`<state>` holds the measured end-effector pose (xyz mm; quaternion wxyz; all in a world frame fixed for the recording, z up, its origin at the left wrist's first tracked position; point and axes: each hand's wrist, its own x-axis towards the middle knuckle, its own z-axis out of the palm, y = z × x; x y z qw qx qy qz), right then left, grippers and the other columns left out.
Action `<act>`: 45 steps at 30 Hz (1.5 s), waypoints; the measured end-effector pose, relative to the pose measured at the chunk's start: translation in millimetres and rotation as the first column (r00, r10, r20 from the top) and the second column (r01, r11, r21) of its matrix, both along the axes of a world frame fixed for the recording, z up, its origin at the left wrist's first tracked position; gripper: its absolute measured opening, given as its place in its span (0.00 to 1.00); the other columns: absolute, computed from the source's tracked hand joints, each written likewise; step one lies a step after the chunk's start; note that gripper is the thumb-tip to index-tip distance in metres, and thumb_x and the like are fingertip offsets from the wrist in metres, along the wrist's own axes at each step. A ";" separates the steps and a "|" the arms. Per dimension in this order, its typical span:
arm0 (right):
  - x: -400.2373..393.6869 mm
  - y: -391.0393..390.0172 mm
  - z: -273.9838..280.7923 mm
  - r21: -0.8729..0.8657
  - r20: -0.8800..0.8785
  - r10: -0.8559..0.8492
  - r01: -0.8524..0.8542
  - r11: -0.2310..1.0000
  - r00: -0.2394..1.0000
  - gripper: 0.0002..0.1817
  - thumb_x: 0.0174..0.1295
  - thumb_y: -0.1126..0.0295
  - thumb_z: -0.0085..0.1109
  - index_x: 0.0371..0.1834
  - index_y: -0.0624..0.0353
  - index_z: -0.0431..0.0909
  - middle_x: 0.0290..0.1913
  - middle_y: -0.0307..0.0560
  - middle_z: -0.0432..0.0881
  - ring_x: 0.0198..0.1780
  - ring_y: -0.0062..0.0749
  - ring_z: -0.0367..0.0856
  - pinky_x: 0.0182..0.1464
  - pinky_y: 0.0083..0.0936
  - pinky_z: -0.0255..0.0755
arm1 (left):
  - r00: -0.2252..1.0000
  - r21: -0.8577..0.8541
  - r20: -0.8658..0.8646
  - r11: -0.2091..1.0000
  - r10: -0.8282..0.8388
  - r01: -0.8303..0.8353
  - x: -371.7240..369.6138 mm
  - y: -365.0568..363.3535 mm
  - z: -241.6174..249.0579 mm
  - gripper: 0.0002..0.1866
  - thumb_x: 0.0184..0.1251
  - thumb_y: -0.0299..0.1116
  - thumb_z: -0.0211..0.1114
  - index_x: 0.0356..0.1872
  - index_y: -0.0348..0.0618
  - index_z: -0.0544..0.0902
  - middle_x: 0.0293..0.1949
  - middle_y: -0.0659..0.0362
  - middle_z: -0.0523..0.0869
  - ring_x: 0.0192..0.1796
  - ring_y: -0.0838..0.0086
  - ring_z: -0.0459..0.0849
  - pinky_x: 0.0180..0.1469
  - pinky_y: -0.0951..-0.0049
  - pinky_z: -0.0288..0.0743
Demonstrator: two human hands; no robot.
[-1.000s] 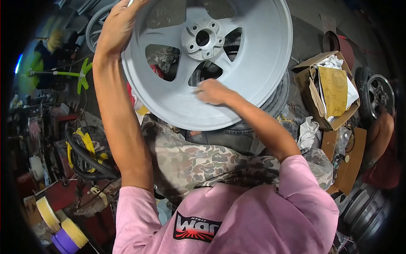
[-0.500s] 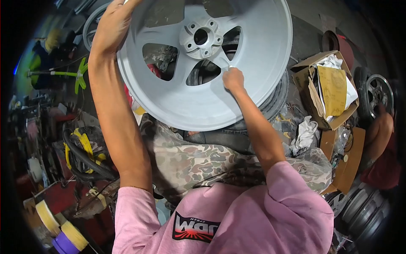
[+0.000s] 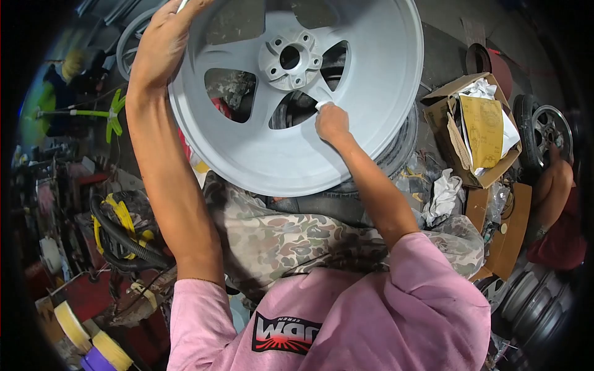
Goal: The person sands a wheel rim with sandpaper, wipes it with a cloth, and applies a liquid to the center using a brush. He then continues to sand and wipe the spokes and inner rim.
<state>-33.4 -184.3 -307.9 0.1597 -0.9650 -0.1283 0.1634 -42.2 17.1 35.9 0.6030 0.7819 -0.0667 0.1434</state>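
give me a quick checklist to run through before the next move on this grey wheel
1. White piece in the right hand: ok, at the fingertips, by a spoke of the grey wheel.
2. Left hand gripping firmly: cannot tell, it is at the wheel's edge but the picture's top cuts off the fingers.
3. Right hand well away from the spoke opening: not ok, it is right beside it.
4. Wheel firmly supported: cannot tell, a tire shows beneath but any contact is hidden.
5. Other person off this wheel: ok, the visible arm is over by another wheel.
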 end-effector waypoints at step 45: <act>86.3 102.5 147.9 -0.060 0.951 0.286 -0.842 0.537 0.115 0.10 0.64 0.66 0.56 0.39 0.50 0.89 0.53 0.37 0.84 0.60 0.31 0.79 0.64 0.33 0.69 | 0.994 -0.009 -0.100 0.999 0.049 -0.050 5.7 27.8 -11.3 0.28 0.78 0.42 0.67 0.71 0.36 0.78 0.60 0.60 0.84 0.61 0.79 0.80 0.65 0.78 0.69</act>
